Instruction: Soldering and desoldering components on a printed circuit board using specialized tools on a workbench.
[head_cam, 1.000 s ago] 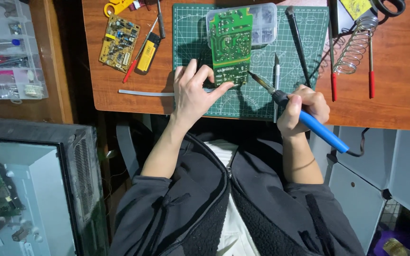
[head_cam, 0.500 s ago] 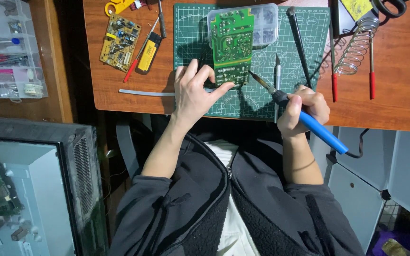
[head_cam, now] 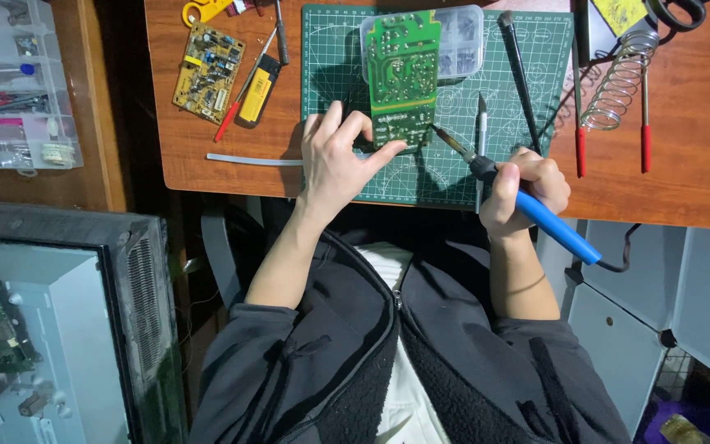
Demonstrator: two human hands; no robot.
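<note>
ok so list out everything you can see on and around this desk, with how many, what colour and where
circuit board: 1, green, on the cutting mat, held at its lower edge
soldering iron: 1, blue handle, tip at the green board's lower right corner
cutting mat: 1, green, desk centre
parts box: 1, clear, under the green board's top
second circuit board: 1, yellow, desk left
coil stand: 1, silver, desk right
red-handled tools: 2, desk right
organiser case: 1, clear, far left
desk: 1, brown wood
left hand: 1, grip on the green board
right hand: 1, grip on the iron's handle
</note>
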